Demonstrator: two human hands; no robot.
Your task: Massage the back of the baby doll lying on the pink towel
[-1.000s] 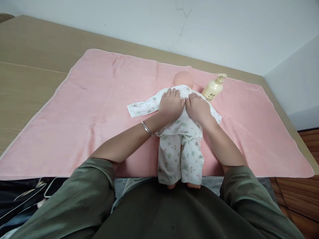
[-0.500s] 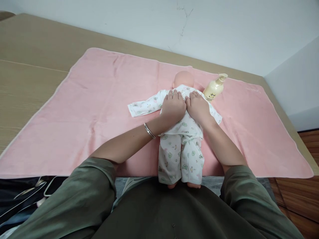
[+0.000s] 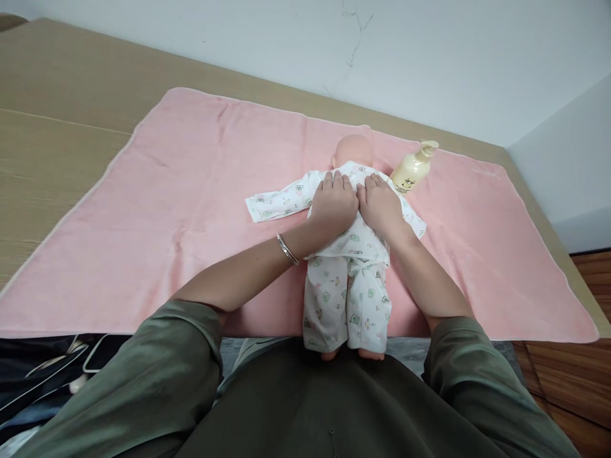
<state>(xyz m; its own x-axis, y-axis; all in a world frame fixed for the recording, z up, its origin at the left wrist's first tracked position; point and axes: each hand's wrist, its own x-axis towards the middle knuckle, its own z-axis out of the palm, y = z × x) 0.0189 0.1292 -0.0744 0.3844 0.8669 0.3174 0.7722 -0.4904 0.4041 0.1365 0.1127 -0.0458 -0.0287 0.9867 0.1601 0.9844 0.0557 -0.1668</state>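
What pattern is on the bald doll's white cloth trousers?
The white trousers have scattered small green, pink and brown motifs, seen best in the head view.

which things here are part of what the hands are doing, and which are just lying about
In use:
- bald plastic doll in white printed clothes, under the left hand and right hand
- pink soft cloth, beneath the doll

Seemingly just lying about:
- pale yellow pump bottle, untouched; role unclear
- dark items at lower left, partly hidden
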